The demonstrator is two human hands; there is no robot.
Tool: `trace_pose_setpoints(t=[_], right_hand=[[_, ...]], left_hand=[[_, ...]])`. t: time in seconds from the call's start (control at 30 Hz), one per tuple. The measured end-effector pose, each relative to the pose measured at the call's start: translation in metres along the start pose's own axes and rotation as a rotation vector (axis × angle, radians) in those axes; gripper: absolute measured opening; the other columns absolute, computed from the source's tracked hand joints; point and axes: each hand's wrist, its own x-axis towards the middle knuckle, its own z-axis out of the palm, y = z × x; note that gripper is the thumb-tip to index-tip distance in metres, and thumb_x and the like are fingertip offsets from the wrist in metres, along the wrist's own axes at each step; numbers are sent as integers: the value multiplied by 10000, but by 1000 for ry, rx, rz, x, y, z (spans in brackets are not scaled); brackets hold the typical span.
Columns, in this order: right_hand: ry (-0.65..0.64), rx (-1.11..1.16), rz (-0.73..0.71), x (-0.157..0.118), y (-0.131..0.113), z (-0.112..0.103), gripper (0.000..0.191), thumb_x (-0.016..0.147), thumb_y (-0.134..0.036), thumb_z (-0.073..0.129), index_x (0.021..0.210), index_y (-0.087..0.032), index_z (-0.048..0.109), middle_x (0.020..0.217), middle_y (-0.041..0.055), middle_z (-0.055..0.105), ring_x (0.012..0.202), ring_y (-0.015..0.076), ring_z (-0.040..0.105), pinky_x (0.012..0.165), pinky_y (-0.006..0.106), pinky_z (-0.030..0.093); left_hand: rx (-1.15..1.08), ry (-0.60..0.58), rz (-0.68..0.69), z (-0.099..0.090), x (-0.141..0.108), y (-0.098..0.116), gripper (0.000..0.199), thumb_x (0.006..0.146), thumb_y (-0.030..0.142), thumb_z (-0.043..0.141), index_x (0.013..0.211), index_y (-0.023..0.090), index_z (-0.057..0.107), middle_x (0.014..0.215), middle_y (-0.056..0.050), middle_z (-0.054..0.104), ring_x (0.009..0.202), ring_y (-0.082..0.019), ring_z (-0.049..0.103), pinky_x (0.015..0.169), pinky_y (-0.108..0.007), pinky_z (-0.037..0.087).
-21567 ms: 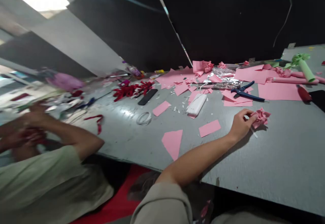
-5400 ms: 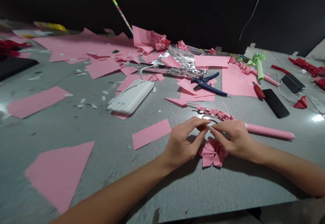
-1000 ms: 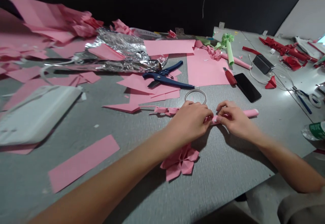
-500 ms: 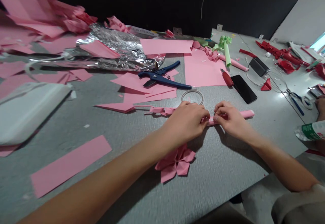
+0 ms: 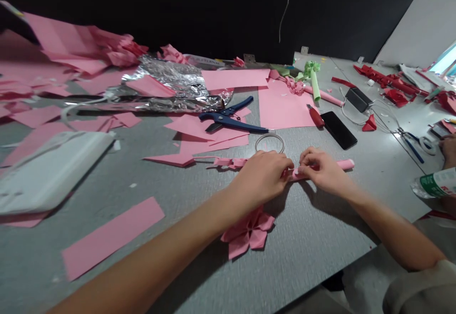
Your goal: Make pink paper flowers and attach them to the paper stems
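Your right hand [image 5: 320, 169] is closed on the pink paper tube [image 5: 346, 164], thumb and forefinger brought together near its left end. The tube lies on the grey tabletop [image 5: 306, 257], passing beneath that hand; its right end shows beyond the knuckles. Your left hand [image 5: 265, 174] is at the tube's left end, fingers curled inward. Its fingertips are partly hidden, so it cannot be told whether they are clamped or slightly apart.

A folded pink paper chain [image 5: 231, 163] emerges from behind your left hand and runs left, ending near a pointed pink scrap [image 5: 174, 160]. The pink paper flower [image 5: 250, 233] rests petals up on your side of the left hand—partly covered by the forearm. Just beyond that hand lies a coil of thin wire [image 5: 270, 143], and past it the blue-handled cutter [image 5: 233, 120], its jaws open over pink sheets.

Beyond your right hand, a red utility knife [image 5: 316, 117] lies beside a black phone [image 5: 338, 129]. A white power bank [image 5: 57, 171] sits well to the left, near a pink paper strip [image 5: 113, 238].
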Motion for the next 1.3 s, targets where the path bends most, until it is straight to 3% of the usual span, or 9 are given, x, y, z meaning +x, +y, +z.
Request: trace_pose_setpoints(t=[0.27,0.47,0.63,0.77,0.93,1.07,1.2,1.3], right_hand=[[31,-111,-25,0,4,6,265,933,-116,677,736,-247,556,985,74,672,954,261,606,906,464,487],[67,-195,-32,-1,4,7,288,892,-125,696,736,-256,493,923,70,634,879,259,597,827,439,484],[68,-176,25,1,2,1,229,838,-94,712,886,-264,567,932,63,682,858,258,618,787,424,492],[18,-106,56,3,4,-4,221,855,-39,653,894,-256,643,944,53,725,852,241,646,798,413,503],[-39,-115,43,3,6,-4,98,930,-142,735,896,-231,711,972,65,744,872,238,660,808,408,491],[-31,-118,46,3,4,-6,202,906,-19,673,898,-212,729,984,57,741,856,208,645,797,375,481],[-78,-145,42,4,3,-7,133,944,-88,721,879,-200,754,947,59,738,858,212,645,805,377,474],[-76,-173,26,4,4,-8,188,918,-26,700,897,-202,762,969,58,743,874,214,651,817,375,478]], left_hand=[[2,39,0,4,-1,0,130,974,201,678,938,205,803,914,-81,800,883,-282,716,764,-382,455],[87,14,108,10,-1,-4,189,1010,179,633,937,210,805,973,-71,808,953,-276,708,882,-428,450],[157,6,139,10,-1,-1,226,1039,178,595,947,187,801,973,-84,801,964,-280,704,880,-437,427],[180,-13,140,7,-3,2,246,1027,133,574,936,179,797,969,-84,800,951,-283,710,871,-448,423],[187,-31,144,4,-4,4,239,1025,115,576,964,189,795,974,-74,804,970,-279,712,878,-443,422],[214,-26,150,5,-4,4,215,995,93,605,950,179,797,951,-69,798,955,-279,714,859,-435,427],[210,-16,158,6,-5,5,225,988,91,611,944,197,804,934,-58,794,944,-277,718,862,-440,440],[220,-25,151,7,-5,5,221,971,73,618,942,192,803,939,-57,795,929,-279,722,868,-450,453]])
